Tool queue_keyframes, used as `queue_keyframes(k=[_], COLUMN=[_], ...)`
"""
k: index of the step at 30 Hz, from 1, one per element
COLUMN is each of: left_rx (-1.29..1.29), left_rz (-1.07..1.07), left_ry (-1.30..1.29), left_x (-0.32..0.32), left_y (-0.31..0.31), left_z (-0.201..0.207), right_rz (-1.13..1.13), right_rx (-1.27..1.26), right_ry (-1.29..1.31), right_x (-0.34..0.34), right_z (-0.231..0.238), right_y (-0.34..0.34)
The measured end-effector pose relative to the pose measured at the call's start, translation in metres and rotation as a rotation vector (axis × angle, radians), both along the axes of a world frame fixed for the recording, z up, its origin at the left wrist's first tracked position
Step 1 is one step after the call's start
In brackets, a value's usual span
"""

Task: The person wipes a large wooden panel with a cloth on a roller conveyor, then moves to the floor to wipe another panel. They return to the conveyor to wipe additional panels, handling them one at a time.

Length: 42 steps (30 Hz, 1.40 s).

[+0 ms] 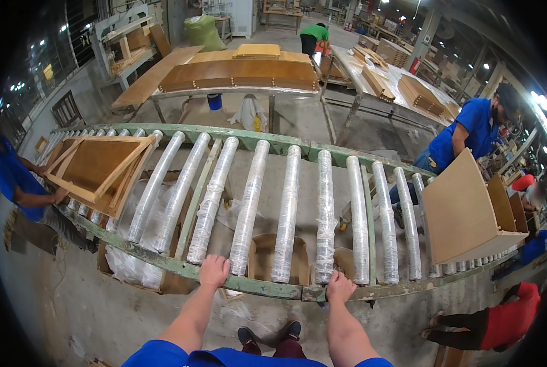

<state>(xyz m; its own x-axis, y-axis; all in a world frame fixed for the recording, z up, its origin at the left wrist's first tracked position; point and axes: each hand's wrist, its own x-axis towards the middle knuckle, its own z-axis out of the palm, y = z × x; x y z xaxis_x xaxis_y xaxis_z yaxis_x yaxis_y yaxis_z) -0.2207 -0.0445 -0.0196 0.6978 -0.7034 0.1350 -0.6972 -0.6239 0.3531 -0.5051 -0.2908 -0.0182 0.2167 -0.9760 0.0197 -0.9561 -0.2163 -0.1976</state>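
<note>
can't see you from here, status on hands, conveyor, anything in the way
Left hand and right hand on green near rail. Conveyor rollers wrapped in film. Possible obstructions: framed wooden panel toward left end, wooden cabinet toward right.

Interior of a furniture workshop on an industrial scale. A roller conveyor spans the concrete floor, carrying a wooden frame and a box-like wooden carcass. Beyond it, worktables bear stacked wooden panels. Several workers, some in matching blue shirts, are spread through the large hall, which is lit by overhead lamps.
</note>
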Motion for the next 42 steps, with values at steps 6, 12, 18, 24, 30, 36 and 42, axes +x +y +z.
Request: queue_keyframes(k=[6,12,18,24,30,36,42], left_rx=[0.045,-0.02,-0.137,0.057,0.071,0.1,0.107], left_rz=[0.016,-0.016,-0.014,0.01,0.029,0.033,0.036], left_ry=[0.057,-0.025,-0.087,0.022,0.043,0.056,0.059], left_x=[-0.002,0.002,-0.002,0.0,-0.005,-0.007,-0.007], left_y=[-0.004,0.001,-0.005,-0.003,-0.007,-0.009,-0.007], left_z=[0.0,-0.005,-0.004,-0.003,0.001,0.005,0.006], right_rz=[0.001,0.017,0.005,0.011,0.03,0.03,0.032], right_rx=[-0.016,-0.026,-0.055,-0.043,-0.083,-0.046,-0.025], right_ry=[0.002,0.0,-0.006,-0.003,-0.023,-0.009,0.012], right_x=[-0.002,0.0,-0.005,-0.003,-0.007,-0.008,-0.004], right_z=[-0.003,-0.003,-0.006,-0.003,-0.005,-0.006,-0.001], right_y=[0.0,0.001,-0.002,0.001,-0.003,-0.003,-0.002])
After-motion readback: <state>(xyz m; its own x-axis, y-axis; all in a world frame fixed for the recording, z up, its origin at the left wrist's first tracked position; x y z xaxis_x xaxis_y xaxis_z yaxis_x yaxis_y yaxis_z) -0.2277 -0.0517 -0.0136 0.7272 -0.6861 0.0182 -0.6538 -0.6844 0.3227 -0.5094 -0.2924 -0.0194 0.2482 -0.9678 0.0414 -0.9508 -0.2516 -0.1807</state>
